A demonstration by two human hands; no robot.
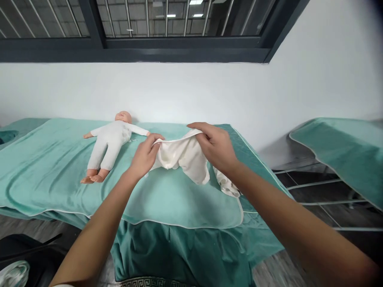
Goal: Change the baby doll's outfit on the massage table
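A small white baby garment hangs stretched between my two hands above the bed. My left hand pinches one end of its upper edge. The other end is pinched by my right hand, thumb beneath and index finger stretched out to the left. Folds hide the garment's exact cut. Behind my right wrist, a second white cloth piece lies crumpled and partly hidden. A baby doll in a white suit lies on its back to the left, arms spread, its head toward the wall.
A light green blanket covers the bed, over a darker green cover. At the right stands a metal frame with another green cloth above it. A dark bag is at lower left. A barred window is set in the wall.
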